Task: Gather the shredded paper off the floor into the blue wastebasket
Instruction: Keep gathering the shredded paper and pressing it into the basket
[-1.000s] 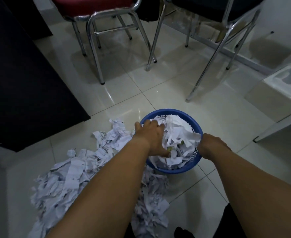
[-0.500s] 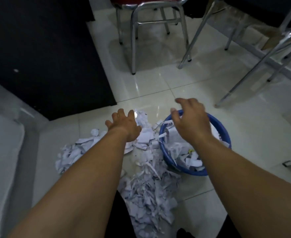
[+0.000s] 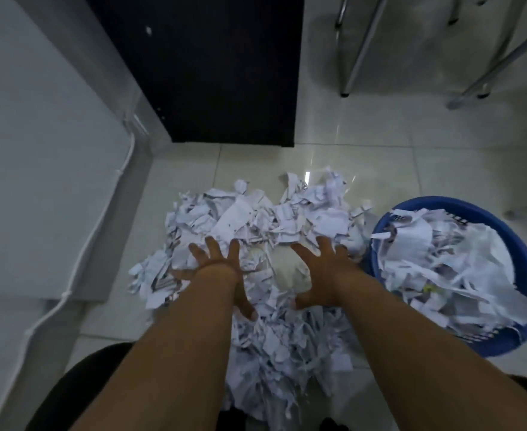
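A second ago both hands were at the blue wastebasket [image 3: 442,201], the left pressing scraps down inside it and the right at its rim. Half a second ago they had lifted out empty and were swinging across toward the heap. Now the left hand [image 3: 216,265] and the right hand [image 3: 324,273] lie palm-down on the shredded paper [image 3: 256,219]. Their fingers are spread wide and straight, so neither hand has closed on anything yet. A small patch of the heap shows between them.

The view has turned with them. The heap now fills the middle of the floor [image 3: 411,169] and runs from in front of the dark cabinet [image 3: 209,73] back toward the person's knees. The wastebasket has slid to the right edge of the view and stands just beside the heap, with scraps touching its near side. It is already piled above its rim with white strips.

For the task, this reads as one load delivered and the next scoop just begun. The likely next move is to draw the two hands together under a bundle and carry it right. Much paper remains on the floor, seemingly more than is in the basket, so the task is perhaps under half done. Because the basket is so full, loose strips may spill back over its edge unless the load is pressed down again
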